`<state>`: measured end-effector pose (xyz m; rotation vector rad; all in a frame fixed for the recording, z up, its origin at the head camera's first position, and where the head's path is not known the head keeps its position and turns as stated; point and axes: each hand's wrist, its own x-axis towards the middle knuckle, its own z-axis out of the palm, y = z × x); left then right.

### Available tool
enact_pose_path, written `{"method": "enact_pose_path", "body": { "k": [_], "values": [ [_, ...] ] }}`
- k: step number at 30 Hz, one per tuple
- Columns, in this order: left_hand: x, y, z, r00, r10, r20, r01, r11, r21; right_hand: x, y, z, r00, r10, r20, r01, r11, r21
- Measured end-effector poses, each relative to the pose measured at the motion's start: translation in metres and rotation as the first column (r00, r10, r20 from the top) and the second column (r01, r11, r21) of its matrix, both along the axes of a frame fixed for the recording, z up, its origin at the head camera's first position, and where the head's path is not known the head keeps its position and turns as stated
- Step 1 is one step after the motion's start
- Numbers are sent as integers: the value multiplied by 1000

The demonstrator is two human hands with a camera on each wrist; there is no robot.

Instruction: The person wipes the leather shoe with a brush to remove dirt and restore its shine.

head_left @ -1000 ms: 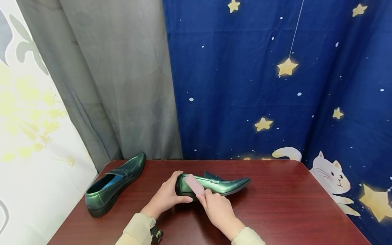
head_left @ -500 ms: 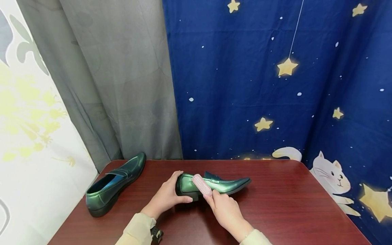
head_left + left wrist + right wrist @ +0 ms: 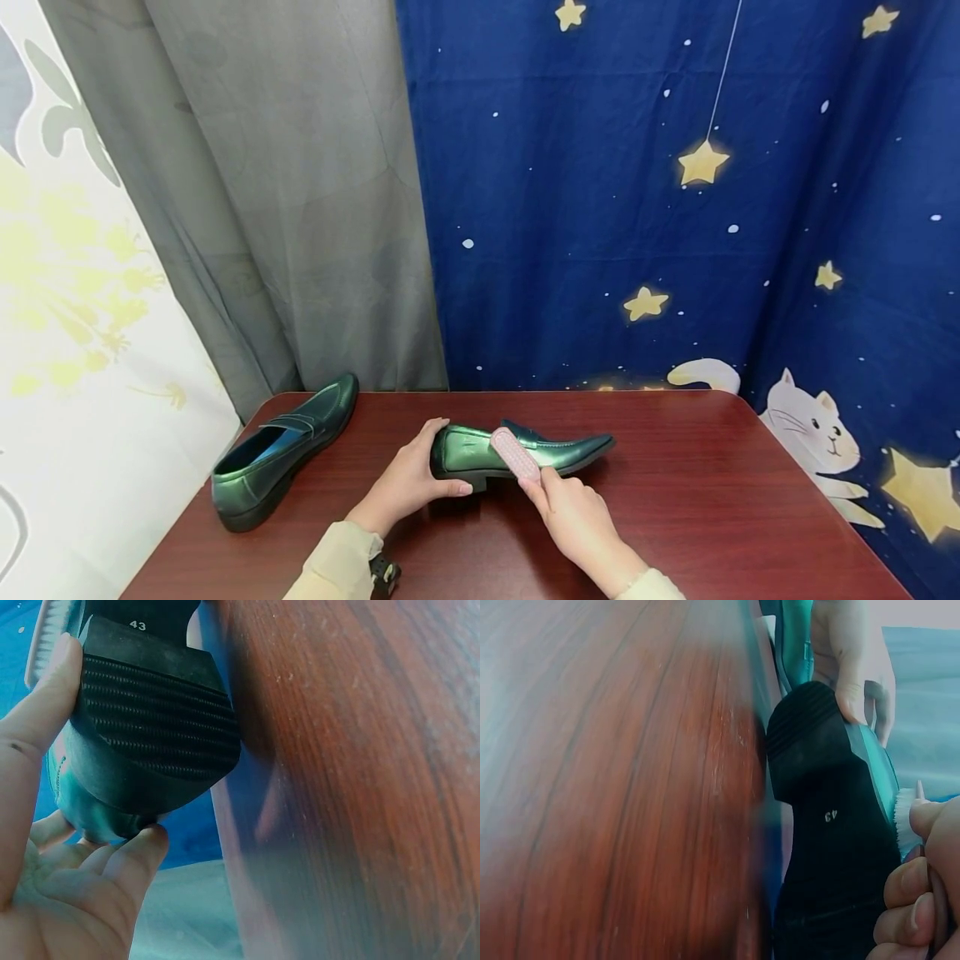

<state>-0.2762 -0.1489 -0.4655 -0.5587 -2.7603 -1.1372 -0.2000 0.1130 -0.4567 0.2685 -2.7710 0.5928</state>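
1. Both hands are occupied: by the left hand (image 3: pixel 405 479), a green shoe (image 3: pixel 468 450) is gripped at the heel between thumb and fingers.
2. By the curled right hand (image 3: pixel 579 512), a pink brush (image 3: pixel 515 454) is held, its handle mostly hidden.
3. Between the hands, the shoe's side is partly covered by the brush; the bristles (image 3: pixel 905 817), hidden from the head camera, are shown against it from the right wrist.
4. The sole (image 3: pixel 832 847), marked 43, is turned towards the person; the toe is cut off in both wrist views.
5. Whether the table (image 3: pixel 712 500) is touched by this shoe cannot be told.
6. Left of the left hand, well apart, a second green shoe (image 3: pixel 262 467) is stood upright.
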Motion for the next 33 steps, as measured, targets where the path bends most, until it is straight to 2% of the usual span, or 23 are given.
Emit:
{"method": "enact_pose_path", "body": {
  "k": [10,21,33],
  "values": [
    [1,1,3,1000,-13,13,13,1000,-2,6,17,2,999,-24,47,25,1000,-14],
    [1,0,0,1000,-16,15,16,1000,5,8,38,6,981,-70,183,84,994,-70],
    [2,0,-2,1000,-25,13,25,1000,11,3,78,4,973,-134,187,142,989,-29]
  ]
}}
